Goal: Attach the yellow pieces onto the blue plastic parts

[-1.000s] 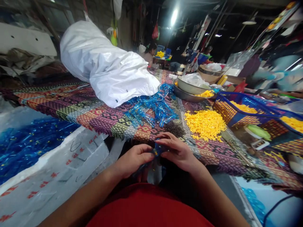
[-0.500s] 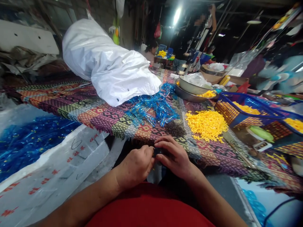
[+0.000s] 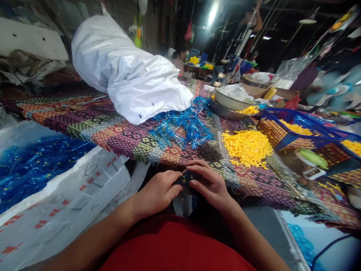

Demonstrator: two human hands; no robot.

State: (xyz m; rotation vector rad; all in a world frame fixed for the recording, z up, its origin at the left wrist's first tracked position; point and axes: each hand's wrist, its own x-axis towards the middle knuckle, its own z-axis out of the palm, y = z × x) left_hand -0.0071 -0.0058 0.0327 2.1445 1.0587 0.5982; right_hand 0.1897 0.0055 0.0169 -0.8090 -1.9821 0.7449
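Observation:
A small dark blue, see-through plastic piece point(image 3: 185, 178) with a yellow spot sits between my hands, just off the table's front edge. My left hand point(image 3: 158, 192) pinches it from the left with thumb and forefinger. From the other side, my right hand point(image 3: 210, 184) curls its fingers and thumb around it; the fingers partly cover the piece. Beyond the hands, a small heap of tiny dark parts point(image 3: 209, 151) lies on the patterned cloth point(image 3: 135, 139). Behind that spreads a pile of clear blue plastic pieces point(image 3: 187, 130). Small yellow plastic parts point(image 3: 248, 147) are heaped to the right.
A large white sack point(image 3: 126, 75) lies across the table at left. Blue baskets point(image 3: 296, 130) and stacked metal bowls point(image 3: 231, 107) stand at right. A foam box point(image 3: 70, 184) of blue pieces is at lower left. A fan point(image 3: 335, 90) and other people are farther back.
My left hand has turned and its thumb has come into sight, so more of the blue piece with its yellow spot shows. My right hand stays around it. The view has shifted slightly.

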